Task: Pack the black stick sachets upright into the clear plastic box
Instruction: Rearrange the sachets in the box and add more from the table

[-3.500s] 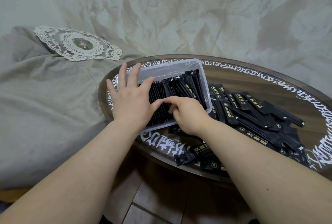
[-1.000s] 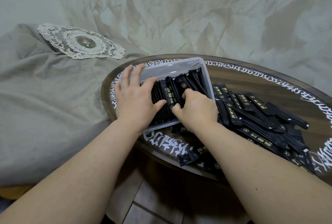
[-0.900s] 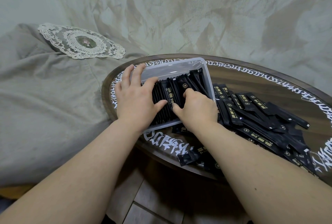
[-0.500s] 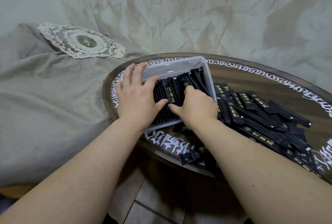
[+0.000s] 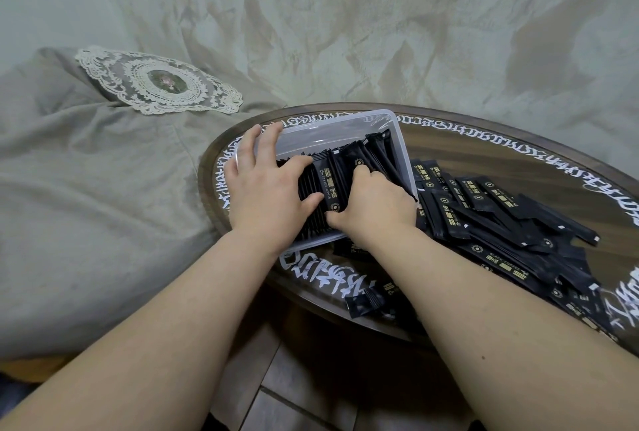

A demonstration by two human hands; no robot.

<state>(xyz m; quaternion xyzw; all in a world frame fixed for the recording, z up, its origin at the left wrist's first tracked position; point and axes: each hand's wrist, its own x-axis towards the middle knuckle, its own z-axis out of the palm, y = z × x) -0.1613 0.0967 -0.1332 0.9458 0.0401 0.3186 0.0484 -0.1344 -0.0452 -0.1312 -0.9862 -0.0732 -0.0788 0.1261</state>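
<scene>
The clear plastic box (image 5: 332, 121) stands on the round table, partly filled with black stick sachets (image 5: 332, 185) on edge in a row. My left hand (image 5: 266, 188) lies over the box's left side, fingers spread across the rim and thumb pressed against the packed row. My right hand (image 5: 375, 209) reaches into the box from the near right. Its fingers curl down over a few sachets, with the thumb below them. A loose pile of sachets (image 5: 501, 223) lies on the table to the right of the box.
The round dark wooden table (image 5: 518, 161) has white lettering round its rim. One sachet (image 5: 366, 304) lies near its front edge. A grey cushion with a lace doily (image 5: 162, 84) sits to the left. Tiled floor shows below.
My right hand has moved from the box's near edge further in among the sachets, closing the row toward my left hand. The left hand has stayed on the box.
</scene>
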